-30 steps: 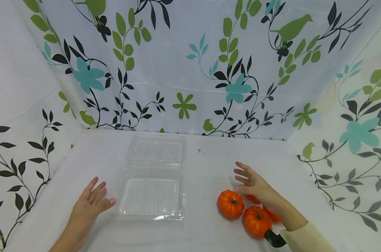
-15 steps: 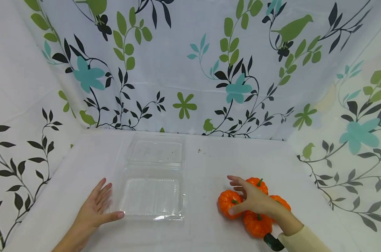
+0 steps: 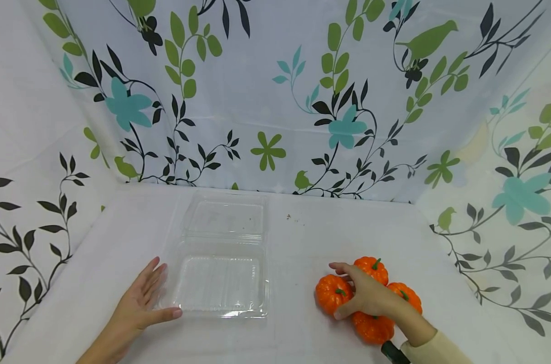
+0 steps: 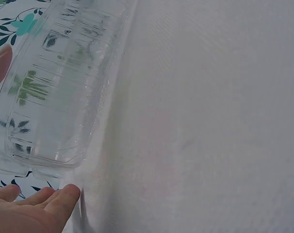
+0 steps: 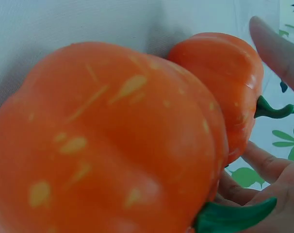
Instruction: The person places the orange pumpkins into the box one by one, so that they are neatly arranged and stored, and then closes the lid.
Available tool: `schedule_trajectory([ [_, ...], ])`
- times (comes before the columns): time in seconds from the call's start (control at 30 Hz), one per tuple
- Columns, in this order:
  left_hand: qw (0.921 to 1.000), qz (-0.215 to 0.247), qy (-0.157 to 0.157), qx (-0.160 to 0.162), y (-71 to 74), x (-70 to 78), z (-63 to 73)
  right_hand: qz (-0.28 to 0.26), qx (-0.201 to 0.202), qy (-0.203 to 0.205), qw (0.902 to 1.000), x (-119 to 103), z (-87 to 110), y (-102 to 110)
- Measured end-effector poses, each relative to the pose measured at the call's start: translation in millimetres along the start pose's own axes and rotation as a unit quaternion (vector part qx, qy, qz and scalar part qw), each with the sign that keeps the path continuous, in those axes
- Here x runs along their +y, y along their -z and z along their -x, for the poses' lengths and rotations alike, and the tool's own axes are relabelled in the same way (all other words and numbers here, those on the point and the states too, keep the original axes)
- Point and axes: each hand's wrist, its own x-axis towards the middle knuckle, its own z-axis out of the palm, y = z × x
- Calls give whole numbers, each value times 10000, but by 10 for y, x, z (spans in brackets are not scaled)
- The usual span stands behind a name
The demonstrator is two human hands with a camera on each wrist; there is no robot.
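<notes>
A clear plastic clamshell box (image 3: 220, 314) lies with its lid folded back on the white tabletop. Beside its near left corner is my left hand (image 3: 136, 308), fingers stretched and thumb spread; the left wrist view has thumb and fingers at either end of the clear box (image 4: 64, 121), with no firm grip visible. On the right, my right hand (image 3: 371, 296) reaches over a cluster of orange toy pumpkins. Its thumb and fingers spread around the leftmost pumpkin (image 3: 328, 294). In the right wrist view the thumb stands apart from that pumpkin (image 5: 220, 73); finger contact is partly hidden.
Three other pumpkins crowd the right hand: one behind it (image 3: 371, 268), one beside the wrist (image 3: 405, 296), one in front (image 3: 373, 331). A few small dark specks (image 3: 293, 218) mark the table. Leaf-and-bird patterned cloth (image 3: 266, 101) hangs at the back and sides.
My right hand has come down and toward me, from above the rear pumpkin to around the leftmost one. The left hand has shifted right toward the box, its thumb spreading wider.
</notes>
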Motion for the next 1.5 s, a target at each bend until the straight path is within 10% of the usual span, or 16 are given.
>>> schedule_trajectory([
  [0.63,9993,-22,355,-70,-63,-3,46,895,622,-288,9936,-71,15,-169],
  [1.5,9995,169,205,164,-133,-50,77,-188,-174,776,9967,-621,-55,-240],
])
